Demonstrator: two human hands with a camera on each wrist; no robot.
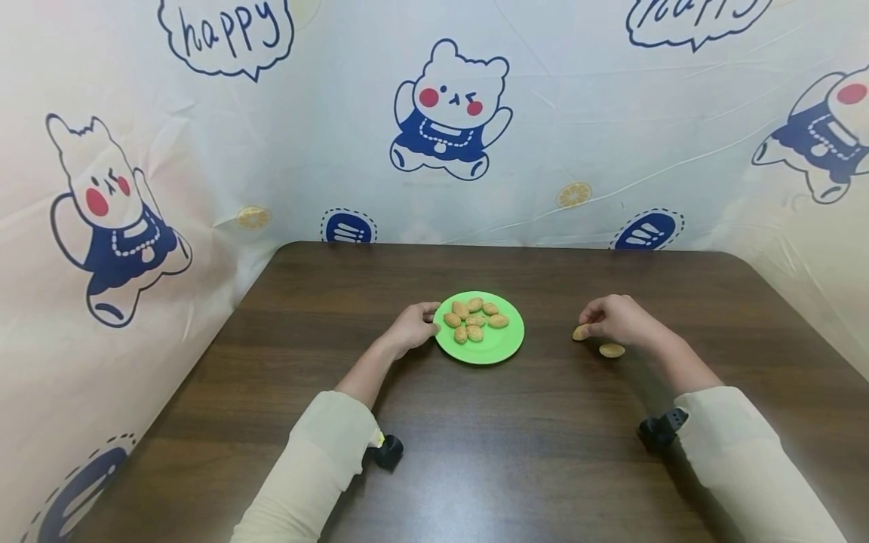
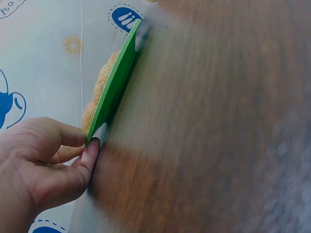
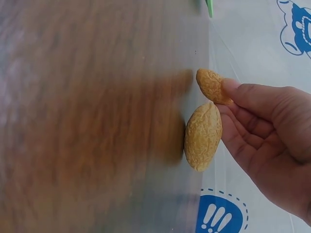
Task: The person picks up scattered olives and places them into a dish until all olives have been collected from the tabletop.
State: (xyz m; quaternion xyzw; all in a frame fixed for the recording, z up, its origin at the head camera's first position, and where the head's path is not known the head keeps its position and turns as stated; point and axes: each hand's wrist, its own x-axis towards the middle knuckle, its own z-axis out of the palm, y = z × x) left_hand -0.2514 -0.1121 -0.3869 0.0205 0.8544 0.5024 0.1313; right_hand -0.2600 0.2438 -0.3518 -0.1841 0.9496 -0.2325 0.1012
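Note:
A light green round plate (image 1: 504, 348) lies on the table, bearing several tan, wrinkled almonds (image 1: 498, 321). My left hand (image 1: 410, 328) pinches the plate's left rim between thumb and fingers; the left wrist view gives the green plate (image 2: 115, 82) edge-on. Off to the right, my right hand (image 1: 621, 320) holds one almond (image 3: 210, 85) between thumb and fingertips, low over the tabletop. Another almond (image 3: 203, 138) lies on the table just below those fingers, nearer to me in the head view.
The dark brown wooden table (image 1: 434, 422) spreads under both arms. Behind it hangs a pale cloth (image 1: 326, 136) printed with cartoon bears. Each wrist, in a cream sleeve (image 1: 319, 452), carries a small black camera (image 1: 389, 452).

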